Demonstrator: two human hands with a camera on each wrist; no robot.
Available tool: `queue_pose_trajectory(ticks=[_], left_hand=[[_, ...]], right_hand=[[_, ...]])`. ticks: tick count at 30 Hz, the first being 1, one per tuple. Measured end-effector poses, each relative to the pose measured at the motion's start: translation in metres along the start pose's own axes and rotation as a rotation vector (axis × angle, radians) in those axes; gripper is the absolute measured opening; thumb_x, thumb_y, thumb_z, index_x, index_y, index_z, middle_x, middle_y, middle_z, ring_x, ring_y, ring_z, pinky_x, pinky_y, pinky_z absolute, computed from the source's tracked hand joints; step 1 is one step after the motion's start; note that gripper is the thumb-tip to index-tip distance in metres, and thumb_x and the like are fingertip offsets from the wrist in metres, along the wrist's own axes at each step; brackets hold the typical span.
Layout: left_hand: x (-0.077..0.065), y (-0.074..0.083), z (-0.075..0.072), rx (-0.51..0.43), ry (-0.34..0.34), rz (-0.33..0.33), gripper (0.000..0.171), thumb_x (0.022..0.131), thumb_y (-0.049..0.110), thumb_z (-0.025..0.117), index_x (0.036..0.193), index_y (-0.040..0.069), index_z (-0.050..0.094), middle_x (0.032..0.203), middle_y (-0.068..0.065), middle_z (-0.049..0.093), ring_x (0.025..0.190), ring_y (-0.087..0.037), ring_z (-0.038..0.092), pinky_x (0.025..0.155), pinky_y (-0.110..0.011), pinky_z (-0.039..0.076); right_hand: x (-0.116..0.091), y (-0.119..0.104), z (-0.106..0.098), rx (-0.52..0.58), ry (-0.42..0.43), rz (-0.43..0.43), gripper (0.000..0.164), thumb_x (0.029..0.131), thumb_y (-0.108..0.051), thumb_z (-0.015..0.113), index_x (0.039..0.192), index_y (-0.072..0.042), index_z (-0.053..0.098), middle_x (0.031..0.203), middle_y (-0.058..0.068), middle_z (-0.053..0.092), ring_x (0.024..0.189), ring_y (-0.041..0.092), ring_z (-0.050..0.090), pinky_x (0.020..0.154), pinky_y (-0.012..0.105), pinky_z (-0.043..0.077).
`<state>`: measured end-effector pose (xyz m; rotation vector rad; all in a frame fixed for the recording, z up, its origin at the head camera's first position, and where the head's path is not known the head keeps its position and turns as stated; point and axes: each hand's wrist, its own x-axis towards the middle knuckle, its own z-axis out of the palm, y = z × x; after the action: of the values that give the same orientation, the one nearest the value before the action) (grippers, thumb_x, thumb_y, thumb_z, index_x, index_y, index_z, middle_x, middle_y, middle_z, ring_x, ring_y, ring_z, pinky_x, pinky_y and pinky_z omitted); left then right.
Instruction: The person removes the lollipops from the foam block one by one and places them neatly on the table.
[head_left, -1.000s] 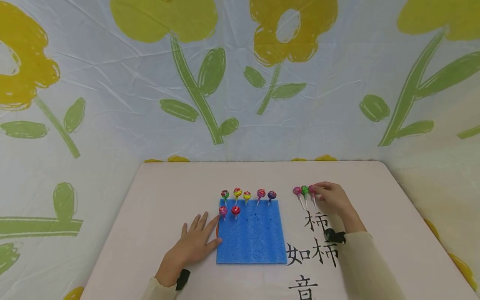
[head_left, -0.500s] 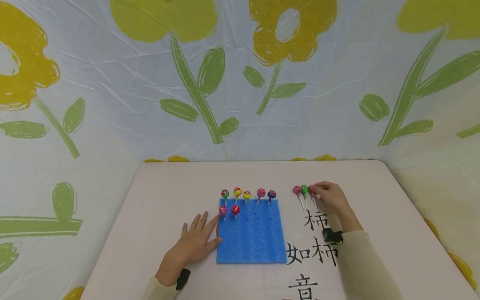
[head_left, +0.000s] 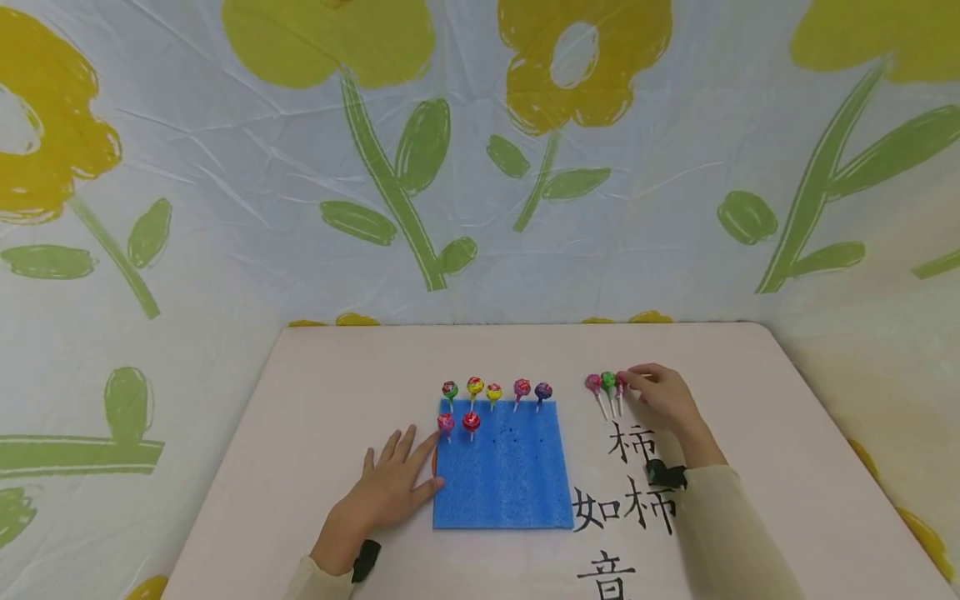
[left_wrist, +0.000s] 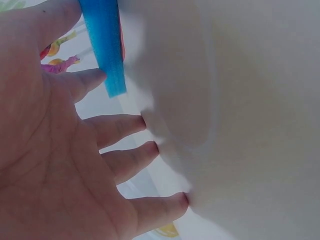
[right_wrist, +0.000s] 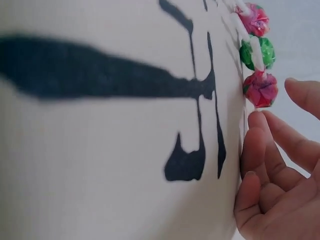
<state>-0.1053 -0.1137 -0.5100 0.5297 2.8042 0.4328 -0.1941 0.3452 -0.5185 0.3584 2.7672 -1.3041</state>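
Seven round, glossy-wrapped lollipops (head_left: 522, 387) stood in a square blue foam-like board (head_left: 502, 487), five along its far edge and two in the row nearer you. You seemed to be at the picking-up step, probably to fill that second row. The next move called for a pinch that spared the neighbour, then a lift and a turn to point the stick down. Your right hand (head_left: 663, 400) was right at its target, fingers loosely bent, with a gap between the foremost digits and no grip showing. Your left hand (head_left: 392, 483) lay spread wide, thumb and forefinger at the board's left edge.

The pink-and-red lollipop (right_wrist: 261, 90) ended a row of three on the pale surface (head_left: 352, 367), beside a shiny green lollipop (right_wrist: 258, 52). Its wrapper looked crinkled, and its white stick pointed towards you.
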Motion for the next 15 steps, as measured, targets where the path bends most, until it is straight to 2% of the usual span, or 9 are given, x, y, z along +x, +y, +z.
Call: queue_pose_trajectory(ticks=[4, 6, 10, 11, 13, 15], left_hand=[[0.000, 0.000, 0.001, -0.001, 0.001, 0.006, 0.070, 0.088, 0.059, 0.046, 0.147, 0.027, 0.024, 0.150, -0.015, 0.019, 0.135, -0.040, 0.013, 0.096, -0.070, 0.009], [0.001, 0.000, 0.001, -0.002, -0.002, 0.006, 0.070, 0.088, 0.059, 0.046, 0.147, 0.027, 0.024, 0.150, -0.015, 0.019, 0.135, -0.040, 0.012, 0.096, -0.069, 0.009], [0.000, 0.001, 0.000, -0.003, 0.003, 0.003, 0.070, 0.088, 0.058, 0.047, 0.147, 0.027, 0.025, 0.150, -0.015, 0.019, 0.135, -0.040, 0.013, 0.096, -0.070, 0.009], [0.000, 0.001, 0.000, -0.002, 0.005, 0.003, 0.070, 0.088, 0.058, 0.047, 0.147, 0.027, 0.025, 0.150, -0.015, 0.019, 0.135, -0.040, 0.013, 0.096, -0.070, 0.009], [0.000, 0.000, 0.000, 0.001, 0.008, 0.003, 0.070, 0.087, 0.058, 0.047, 0.147, 0.027, 0.025, 0.150, -0.015, 0.020, 0.135, -0.040, 0.013, 0.096, -0.070, 0.009], [0.001, -0.001, 0.001, 0.003, 0.010, 0.004, 0.070, 0.087, 0.059, 0.047, 0.147, 0.028, 0.025, 0.150, -0.015, 0.020, 0.135, -0.040, 0.013, 0.096, -0.070, 0.009]], right_hand=[[-0.008, -0.006, -0.002, 0.037, 0.031, -0.015, 0.053, 0.090, -0.047, 0.053, 0.123, -0.006, 0.054, 0.110, 0.018, 0.058, 0.083, 0.027, 0.057, 0.060, 0.024, 0.044], [-0.012, -0.011, -0.001, 0.064, 0.041, -0.026, 0.052, 0.091, -0.045, 0.052, 0.125, -0.006, 0.053, 0.112, 0.019, 0.056, 0.085, 0.029, 0.058, 0.063, 0.026, 0.046], [0.010, 0.018, 0.017, 0.062, 0.159, -0.147, 0.051, 0.085, -0.059, 0.050, 0.120, -0.023, 0.058, 0.102, 0.000, 0.059, 0.081, 0.016, 0.060, 0.065, 0.031, 0.047], [0.011, 0.017, 0.020, 0.074, 0.171, -0.162, 0.051, 0.084, -0.060, 0.051, 0.120, -0.024, 0.058, 0.101, -0.001, 0.059, 0.081, 0.016, 0.059, 0.064, 0.035, 0.047], [0.004, 0.008, 0.023, 0.097, 0.179, -0.206, 0.052, 0.084, -0.060, 0.052, 0.118, -0.023, 0.059, 0.097, -0.002, 0.060, 0.081, 0.017, 0.059, 0.063, 0.035, 0.045], [-0.018, -0.025, 0.019, 0.161, 0.135, -0.205, 0.050, 0.086, -0.053, 0.055, 0.120, -0.016, 0.059, 0.101, 0.006, 0.060, 0.086, 0.024, 0.058, 0.065, 0.037, 0.045]])
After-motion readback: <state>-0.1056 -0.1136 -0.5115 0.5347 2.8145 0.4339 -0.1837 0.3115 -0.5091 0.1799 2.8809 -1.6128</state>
